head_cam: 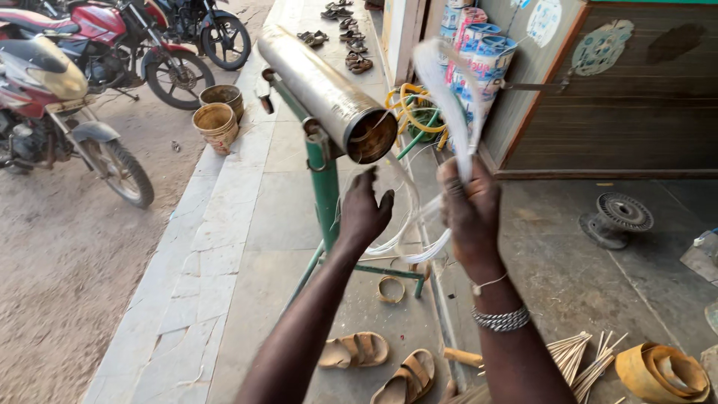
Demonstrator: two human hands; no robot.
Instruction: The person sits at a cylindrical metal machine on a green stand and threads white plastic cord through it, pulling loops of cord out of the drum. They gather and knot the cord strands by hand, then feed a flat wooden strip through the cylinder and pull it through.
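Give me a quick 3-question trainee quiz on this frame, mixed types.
1. True or false: the right hand grips a bundle of white strips.
2. Multiple choice: the metal cylinder rests on A) a green stand, B) a motorbike, C) the floor.
3. Fill in: the left hand, fingers spread, is raised just below the cylinder's open ____.

Key:
1. True; the strips rise blurred above the fist.
2. A.
3. End.
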